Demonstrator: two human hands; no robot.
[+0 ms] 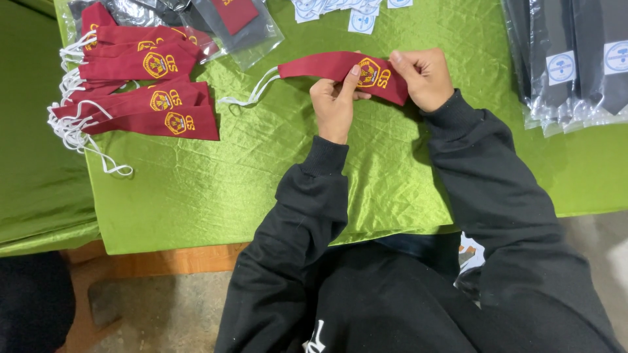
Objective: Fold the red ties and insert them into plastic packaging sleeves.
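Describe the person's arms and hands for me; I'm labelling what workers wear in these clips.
Both arms are covered by long black sleeves of a thick, sweatshirt-like top, with ribbed cuffs ending at the wrists. The left hand and right hand are bare: no gloves, and no rings, watch or bracelets that I can see. A small white embroidered mark shows low on the garment's front.

Bare green cloth (261, 170) below — tie pile (140, 91) left, bagged ties (569, 59) right.
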